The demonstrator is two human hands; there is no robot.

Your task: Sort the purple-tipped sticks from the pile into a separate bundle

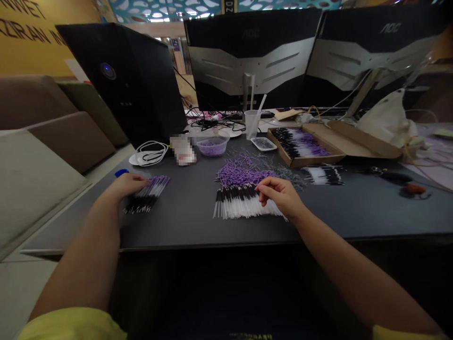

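Observation:
My left hand [130, 183] is at the upper left end of a small bundle of purple, white and black sticks [153, 190] on the dark table; its fingers are pressed together, and what they hold is too small to tell. Over the right part of a wide row of black-and-white sticks [235, 203] hovers my right hand [278, 192], its fingertips pinched together near the black ends. Anything between those fingertips cannot be made out. A heap of small purple pieces [237, 172] lies just behind the row, with grey pieces [283, 171] scattered to its right.
Behind are a clear bowl of purple pieces [212, 145], a plastic cup [252, 123], a small tray [264, 143] and an open cardboard box [300, 161] of sticks. More white sticks [323, 175], pliers [389, 175], a coiled cable [152, 155], a computer tower [141, 80] and monitors [251, 61] surround them.

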